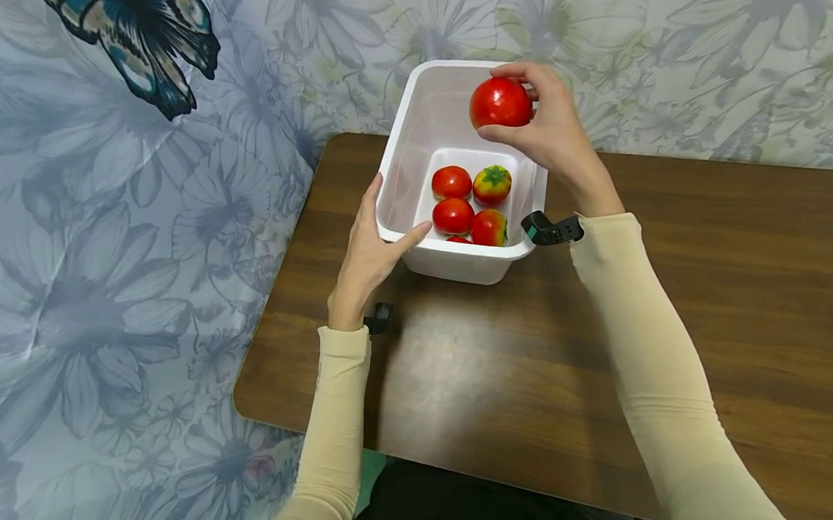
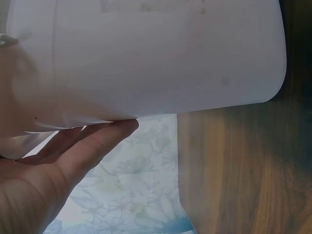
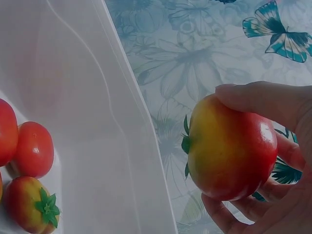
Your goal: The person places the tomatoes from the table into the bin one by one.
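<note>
My right hand holds a red tomato above the far right part of a white plastic tub. In the right wrist view this tomato shows a yellow-green patch and green leaves at its stem end, with thumb and fingers curled round it. Several more tomatoes lie on the tub's floor, one with its green top facing up. At the tub's near left corner my left hand grips the rim, thumb over the near edge. From the left wrist, its fingers lie along the tub's outer wall.
The tub stands near the far left edge of a brown wooden table. Behind and to the left is a floral-patterned covering with a large butterfly print. A dark band is worn on the right wrist.
</note>
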A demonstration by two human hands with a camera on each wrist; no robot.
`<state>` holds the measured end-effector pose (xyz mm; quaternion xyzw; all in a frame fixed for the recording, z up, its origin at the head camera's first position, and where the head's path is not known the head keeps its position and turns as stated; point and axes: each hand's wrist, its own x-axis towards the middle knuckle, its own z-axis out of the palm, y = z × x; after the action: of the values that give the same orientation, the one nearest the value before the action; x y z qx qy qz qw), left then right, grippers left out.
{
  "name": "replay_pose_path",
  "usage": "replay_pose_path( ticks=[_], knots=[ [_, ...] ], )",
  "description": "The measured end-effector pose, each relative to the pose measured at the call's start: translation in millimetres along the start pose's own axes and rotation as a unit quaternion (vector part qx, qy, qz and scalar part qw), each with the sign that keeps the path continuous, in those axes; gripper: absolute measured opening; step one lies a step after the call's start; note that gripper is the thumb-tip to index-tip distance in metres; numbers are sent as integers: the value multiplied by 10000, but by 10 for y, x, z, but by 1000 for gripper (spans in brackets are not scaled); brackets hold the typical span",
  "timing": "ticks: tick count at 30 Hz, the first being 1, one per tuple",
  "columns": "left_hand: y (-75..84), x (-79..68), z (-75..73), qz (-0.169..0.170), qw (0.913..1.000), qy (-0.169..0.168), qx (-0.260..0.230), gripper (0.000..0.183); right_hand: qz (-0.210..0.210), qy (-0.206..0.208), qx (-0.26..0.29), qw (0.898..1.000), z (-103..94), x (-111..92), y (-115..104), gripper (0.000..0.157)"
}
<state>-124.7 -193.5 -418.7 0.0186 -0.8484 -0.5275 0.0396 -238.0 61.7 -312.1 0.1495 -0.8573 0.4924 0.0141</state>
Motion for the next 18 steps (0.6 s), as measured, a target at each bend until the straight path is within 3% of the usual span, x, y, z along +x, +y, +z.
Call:
replay_pose_path(
  ticks=[11, 18],
  knots=[
    [-34, -16, -11, -76, 10000, 42, 9, 106, 0, -230, -261, 9994, 41, 12, 12, 67],
    [-41, -1, -12, -5, 10000, 41, 30, 106, -6, -205, 92, 9997, 14, -1, 29, 66]
  ],
)
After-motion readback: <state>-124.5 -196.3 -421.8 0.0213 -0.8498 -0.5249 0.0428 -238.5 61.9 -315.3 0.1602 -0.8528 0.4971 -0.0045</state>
